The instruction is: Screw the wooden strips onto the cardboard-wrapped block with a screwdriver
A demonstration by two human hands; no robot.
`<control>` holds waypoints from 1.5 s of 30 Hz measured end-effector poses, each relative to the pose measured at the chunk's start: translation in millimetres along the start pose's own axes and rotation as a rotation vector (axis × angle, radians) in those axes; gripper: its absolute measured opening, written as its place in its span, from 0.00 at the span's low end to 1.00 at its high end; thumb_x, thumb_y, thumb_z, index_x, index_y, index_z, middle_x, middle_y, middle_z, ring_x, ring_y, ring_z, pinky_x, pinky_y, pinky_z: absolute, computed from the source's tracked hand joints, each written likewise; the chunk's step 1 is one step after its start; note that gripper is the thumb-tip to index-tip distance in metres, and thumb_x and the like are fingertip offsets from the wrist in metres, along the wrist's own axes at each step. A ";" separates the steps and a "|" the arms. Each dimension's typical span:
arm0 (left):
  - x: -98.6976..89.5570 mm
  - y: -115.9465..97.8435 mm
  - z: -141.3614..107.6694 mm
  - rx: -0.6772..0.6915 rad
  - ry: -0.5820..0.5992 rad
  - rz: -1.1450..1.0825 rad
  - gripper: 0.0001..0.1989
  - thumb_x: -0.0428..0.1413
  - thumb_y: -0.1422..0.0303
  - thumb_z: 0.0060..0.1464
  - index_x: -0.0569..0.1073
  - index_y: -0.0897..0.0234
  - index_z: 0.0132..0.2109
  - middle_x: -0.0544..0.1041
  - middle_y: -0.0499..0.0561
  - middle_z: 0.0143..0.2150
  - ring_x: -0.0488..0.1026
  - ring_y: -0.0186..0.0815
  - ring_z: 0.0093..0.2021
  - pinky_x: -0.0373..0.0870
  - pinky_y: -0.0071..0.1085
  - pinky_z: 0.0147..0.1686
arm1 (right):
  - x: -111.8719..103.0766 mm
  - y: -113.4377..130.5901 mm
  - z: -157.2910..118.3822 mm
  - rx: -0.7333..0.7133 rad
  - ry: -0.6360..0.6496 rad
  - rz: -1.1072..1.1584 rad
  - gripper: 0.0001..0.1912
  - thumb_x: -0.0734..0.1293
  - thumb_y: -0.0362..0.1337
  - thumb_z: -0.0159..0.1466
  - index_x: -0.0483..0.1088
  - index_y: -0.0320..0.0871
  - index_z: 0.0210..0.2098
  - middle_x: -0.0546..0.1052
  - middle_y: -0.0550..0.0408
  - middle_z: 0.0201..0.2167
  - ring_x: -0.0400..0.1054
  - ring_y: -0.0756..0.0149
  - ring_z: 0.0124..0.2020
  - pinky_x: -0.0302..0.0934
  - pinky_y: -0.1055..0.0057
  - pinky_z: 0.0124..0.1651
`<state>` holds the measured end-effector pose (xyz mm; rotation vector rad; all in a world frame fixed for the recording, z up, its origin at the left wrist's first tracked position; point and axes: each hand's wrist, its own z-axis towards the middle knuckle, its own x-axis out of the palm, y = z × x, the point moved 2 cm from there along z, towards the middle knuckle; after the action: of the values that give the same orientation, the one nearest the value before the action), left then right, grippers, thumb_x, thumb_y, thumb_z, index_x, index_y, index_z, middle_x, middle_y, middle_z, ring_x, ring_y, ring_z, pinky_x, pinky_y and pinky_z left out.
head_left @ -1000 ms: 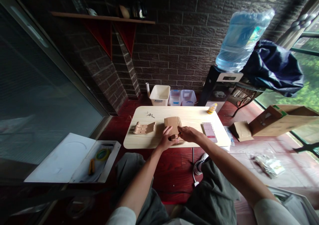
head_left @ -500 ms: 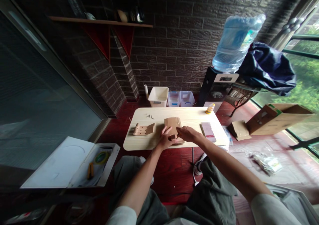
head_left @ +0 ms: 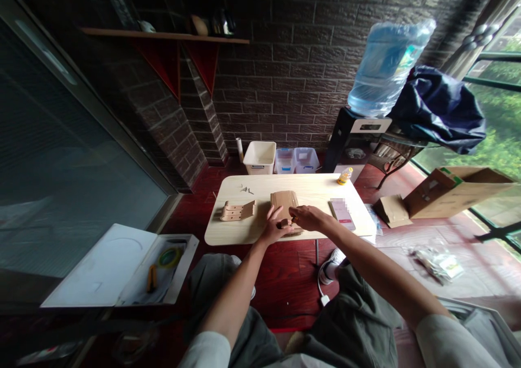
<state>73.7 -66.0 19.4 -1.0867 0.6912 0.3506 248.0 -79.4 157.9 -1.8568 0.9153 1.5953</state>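
Observation:
A tan curved slatted wooden piece (head_left: pixel 284 203) stands near the table's front edge, its lower part hidden by my hands. My left hand (head_left: pixel 274 224) grips its left side. My right hand (head_left: pixel 310 219) reaches in from the right, its bunched fingertips at the piece's lower right edge; what they pinch is too small to tell. A small dark part (head_left: pixel 283 223) shows between my hands. To the left, a similar slatted wooden piece (head_left: pixel 237 211) lies on the light wooden table (head_left: pixel 244 232), with several small screws (head_left: pixel 246 190) behind it.
A phone (head_left: pixel 342 214) and a small yellow bottle (head_left: pixel 344 176) stand on the table. Behind it are a white basket (head_left: pixel 259 157) and clear plastic bins (head_left: pixel 295 160). A cardboard box (head_left: pixel 451 193) lies on the floor at right, and an open white case (head_left: pixel 122 265) at left.
The view has shifted slightly, and the table sits a little further right in the frame. Both hands remain at the curved wooden piece, with no clear change in hold.

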 end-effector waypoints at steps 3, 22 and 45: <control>-0.9 -0.4 -0.1 -0.005 0.009 -0.009 0.14 0.65 0.57 0.48 0.82 0.57 0.41 0.59 0.47 0.71 0.36 0.54 0.74 0.47 0.52 0.71 | -0.8 3.4 0.3 -0.002 0.001 0.021 0.13 0.60 0.35 0.69 0.65 0.39 0.52 0.79 0.43 0.43 0.76 0.58 0.43 0.63 0.70 0.38; 0.5 -2.5 -0.9 -0.004 -0.002 -0.008 0.16 0.63 0.56 0.51 0.82 0.57 0.44 0.61 0.49 0.70 0.37 0.53 0.74 0.44 0.50 0.72 | 1.8 -1.4 -0.3 0.020 -0.003 0.031 0.15 0.58 0.35 0.70 0.63 0.40 0.55 0.79 0.43 0.42 0.76 0.57 0.40 0.62 0.69 0.34; 4.2 5.3 3.0 -0.020 0.036 -0.003 0.12 0.63 0.57 0.50 0.81 0.59 0.38 0.57 0.47 0.71 0.35 0.53 0.74 0.45 0.50 0.71 | 5.2 -1.7 4.1 0.025 -0.015 0.037 0.15 0.58 0.36 0.70 0.62 0.39 0.55 0.80 0.42 0.41 0.76 0.56 0.40 0.62 0.70 0.35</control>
<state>74.8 -61.3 13.8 -1.1150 0.7188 0.3367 247.2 -76.1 152.0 -1.8189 0.9635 1.6104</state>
